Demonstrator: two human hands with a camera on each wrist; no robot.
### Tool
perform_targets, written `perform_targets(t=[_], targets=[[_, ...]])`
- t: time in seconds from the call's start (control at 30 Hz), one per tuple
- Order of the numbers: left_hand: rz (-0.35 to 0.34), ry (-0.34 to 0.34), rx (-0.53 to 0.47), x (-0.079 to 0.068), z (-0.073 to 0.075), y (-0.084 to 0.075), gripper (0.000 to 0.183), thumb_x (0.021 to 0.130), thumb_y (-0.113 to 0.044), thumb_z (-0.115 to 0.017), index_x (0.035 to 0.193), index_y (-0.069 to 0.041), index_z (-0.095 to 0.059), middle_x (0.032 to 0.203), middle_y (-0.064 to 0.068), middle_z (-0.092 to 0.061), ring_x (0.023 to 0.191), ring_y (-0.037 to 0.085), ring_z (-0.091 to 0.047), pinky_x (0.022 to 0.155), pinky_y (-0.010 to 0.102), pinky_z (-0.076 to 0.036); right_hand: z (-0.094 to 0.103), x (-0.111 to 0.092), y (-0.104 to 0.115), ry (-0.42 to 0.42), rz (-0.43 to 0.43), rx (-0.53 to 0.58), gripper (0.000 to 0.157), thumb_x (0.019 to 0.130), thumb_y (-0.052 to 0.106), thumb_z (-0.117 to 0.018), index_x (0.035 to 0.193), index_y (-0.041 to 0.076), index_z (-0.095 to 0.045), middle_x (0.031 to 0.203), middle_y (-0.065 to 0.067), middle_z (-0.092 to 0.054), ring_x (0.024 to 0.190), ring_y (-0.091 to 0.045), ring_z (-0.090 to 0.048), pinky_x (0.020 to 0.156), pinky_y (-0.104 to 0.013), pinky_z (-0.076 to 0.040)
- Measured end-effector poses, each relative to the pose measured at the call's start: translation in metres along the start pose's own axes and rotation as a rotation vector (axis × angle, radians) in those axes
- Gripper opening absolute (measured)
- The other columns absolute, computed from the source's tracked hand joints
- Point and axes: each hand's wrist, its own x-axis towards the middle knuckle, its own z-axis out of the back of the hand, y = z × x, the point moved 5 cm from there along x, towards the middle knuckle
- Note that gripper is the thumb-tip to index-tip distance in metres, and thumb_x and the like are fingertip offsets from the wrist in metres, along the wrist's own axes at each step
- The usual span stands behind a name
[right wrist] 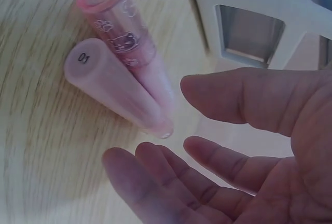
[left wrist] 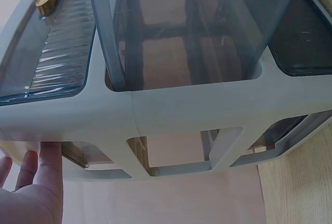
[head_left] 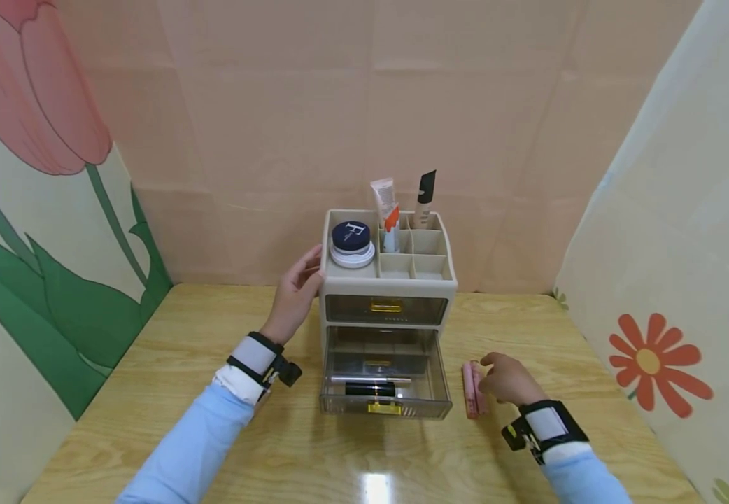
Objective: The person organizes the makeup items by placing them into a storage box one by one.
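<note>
A cream cosmetics organizer [head_left: 390, 288] stands on the table, its middle drawer [head_left: 386, 374] pulled out. My left hand [head_left: 293, 297] rests against the organizer's left side; in the left wrist view the fingers [left wrist: 51, 167] touch its wall. Inside the drawer lie a black tube [head_left: 369, 389] and a thin silvery stick [head_left: 364, 379]. To the right, two pink lip gloss tubes [right wrist: 111, 81] [right wrist: 127, 32] lie side by side on the wood. Beside them is my right hand [head_left: 511, 380], thumb and fingers apart with nothing between them in the right wrist view.
On the organizer's top sit a dark-lidded powder jar [head_left: 351, 236] on a white round case [head_left: 353, 258], a white-and-orange squeeze tube [head_left: 390, 217] and a black-capped tube [head_left: 425, 196]. An upper drawer [head_left: 386, 310] is closed. A pink wall covering [head_left: 264, 140] stands behind the table.
</note>
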Motion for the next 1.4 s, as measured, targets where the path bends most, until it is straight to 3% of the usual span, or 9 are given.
perform_targets(t=[0.17,0.53,0.8,1.0,1.23,1.4], targets=[[0.005,0.004,0.004,0.000,0.000,0.001,0.047,0.099,-0.020,-0.051,0.146,-0.019,-0.046,0.132,0.010,-0.053,0.118,0.025,-0.053,0.090,0.039,-0.052,-0.006,0.008,-0.005,0.001,-0.029,-0.010,0.051,0.080,0.002,-0.063,0.126,-0.015,-0.047,0.097,-0.022,-0.059,0.074,-0.029,-0.058,0.057,-0.038,-0.053],[0.014,0.017,0.006,-0.001,-0.001,0.002,0.046,0.101,-0.019,-0.050,0.147,-0.020,-0.044,0.135,0.013,-0.051,0.121,0.027,-0.051,0.093,0.041,-0.051,-0.014,0.019,-0.011,-0.014,-0.016,-0.059,0.041,0.090,0.009,-0.057,0.121,-0.017,-0.050,0.106,-0.032,-0.058,0.072,-0.030,-0.058,0.052,-0.037,-0.054],[0.037,0.023,0.006,-0.001,0.000,0.000,0.048,0.101,-0.012,-0.047,0.149,-0.012,-0.040,0.138,0.018,-0.048,0.123,0.030,-0.050,0.093,0.041,-0.050,-0.017,0.024,-0.013,-0.060,0.002,-0.093,0.035,0.100,0.018,-0.049,0.110,-0.015,-0.056,0.084,-0.020,-0.060,0.063,-0.026,-0.058,0.049,-0.034,-0.050],[0.037,0.032,0.018,-0.008,-0.004,-0.027,0.049,0.100,-0.009,-0.046,0.148,-0.005,-0.038,0.137,0.022,-0.047,0.122,0.032,-0.050,0.093,0.040,-0.050,-0.018,0.030,-0.015,-0.067,0.003,-0.131,0.033,0.099,0.017,-0.051,0.109,-0.014,-0.056,0.077,-0.015,-0.059,0.057,-0.023,-0.056,0.048,-0.032,-0.048],[0.019,0.030,0.004,0.001,0.000,-0.001,0.048,0.101,-0.012,-0.048,0.148,-0.012,-0.040,0.137,0.018,-0.048,0.122,0.030,-0.050,0.092,0.040,-0.051,-0.017,0.031,-0.015,-0.077,0.005,-0.154,0.035,0.098,0.018,-0.053,0.109,-0.015,-0.056,0.082,-0.016,-0.060,0.066,-0.026,-0.057,0.051,-0.034,-0.048],[0.004,0.021,0.007,0.001,0.000,0.000,0.047,0.101,-0.017,-0.049,0.147,-0.018,-0.043,0.135,0.014,-0.051,0.120,0.028,-0.051,0.092,0.040,-0.051,-0.017,0.032,-0.017,-0.078,-0.005,-0.140,0.036,0.097,0.016,-0.054,0.112,-0.016,-0.055,0.085,-0.019,-0.061,0.065,-0.026,-0.057,0.050,-0.033,-0.048]])
